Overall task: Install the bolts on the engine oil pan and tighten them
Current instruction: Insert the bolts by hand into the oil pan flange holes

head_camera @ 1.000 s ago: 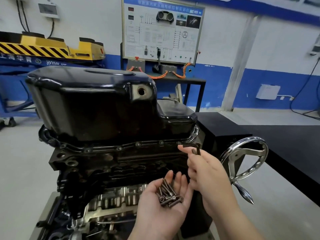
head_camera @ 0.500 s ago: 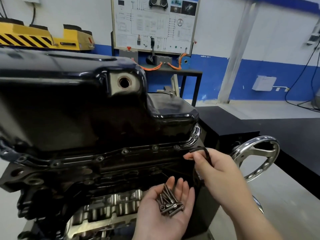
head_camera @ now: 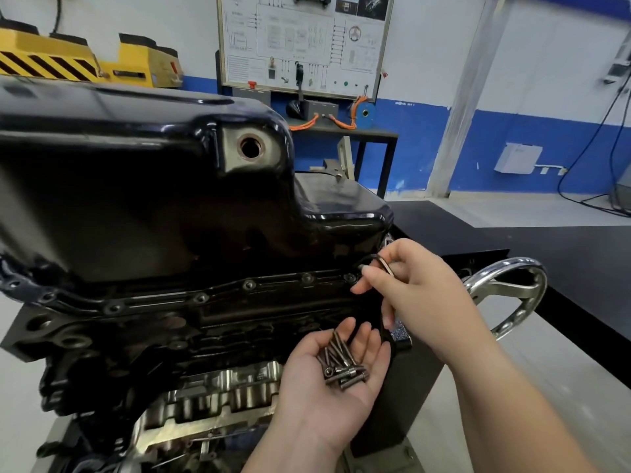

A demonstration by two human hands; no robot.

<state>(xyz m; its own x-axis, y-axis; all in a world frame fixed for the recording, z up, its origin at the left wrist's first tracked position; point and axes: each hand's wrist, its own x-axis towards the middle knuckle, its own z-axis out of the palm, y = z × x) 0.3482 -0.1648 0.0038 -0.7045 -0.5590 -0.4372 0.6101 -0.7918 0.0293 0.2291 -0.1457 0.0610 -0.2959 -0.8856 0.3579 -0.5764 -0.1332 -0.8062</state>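
Bolts (head_camera: 343, 367) lie loose in my left hand (head_camera: 327, 390), which is flat and palm up below the oil pan (head_camera: 170, 199) like a small tray, so the spares are near the work. Most have their long axis from near to far; two lie across. My right hand (head_camera: 423, 298) pinches a bent hex key (head_camera: 384, 264) at the right end of the pan flange (head_camera: 273, 285), tip apparently at the last seated bolt (head_camera: 349, 277), I judge for tightening.

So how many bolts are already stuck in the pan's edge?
5 seated bolts in a row along the oil pan flange, ending by the right hand. More may be hidden.
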